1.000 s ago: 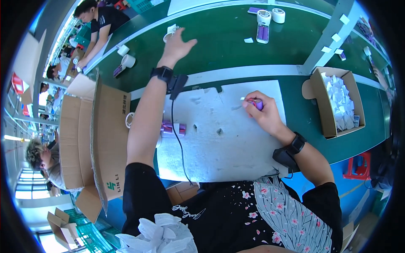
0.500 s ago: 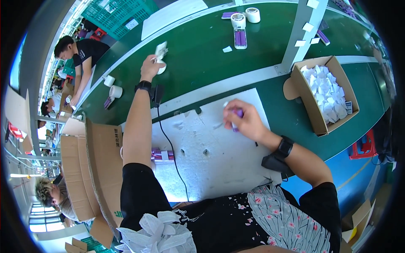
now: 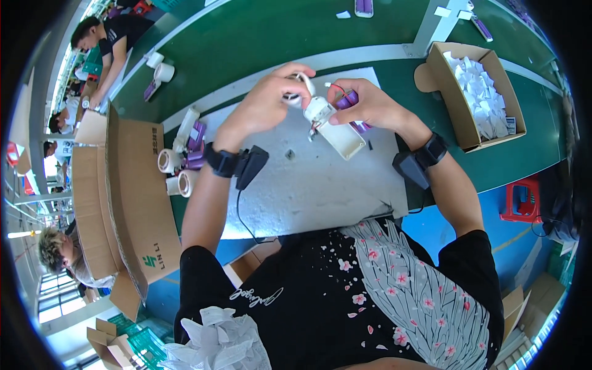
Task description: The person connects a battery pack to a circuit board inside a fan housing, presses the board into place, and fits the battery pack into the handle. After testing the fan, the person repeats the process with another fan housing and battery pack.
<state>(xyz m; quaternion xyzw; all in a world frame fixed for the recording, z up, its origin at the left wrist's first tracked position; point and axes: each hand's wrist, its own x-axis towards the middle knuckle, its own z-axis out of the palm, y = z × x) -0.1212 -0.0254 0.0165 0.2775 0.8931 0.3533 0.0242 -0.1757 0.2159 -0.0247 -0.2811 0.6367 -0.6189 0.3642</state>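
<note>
Near the board's (image 3: 296, 191) far edge, the left hand (image 3: 266, 102) holds a casing (image 3: 345, 140), the right hand (image 3: 379, 110) a battery (image 3: 348, 98).

The view is bright, with a cool bluish cast. Windows (image 3: 57, 301) at lower left glare white, and a strip lamp (image 3: 26, 234) above them is overexposed. Soft sheen spreads over the pale work board (image 3: 290, 191). The left hand (image 3: 269, 98) and right hand (image 3: 373, 108) look fairly crisp; fine detail on the white plastic housing (image 3: 346, 142) is hard to read. Fisheye distortion bows the green workbench (image 3: 246, 46), and black vignetting rounds the corners.
</note>
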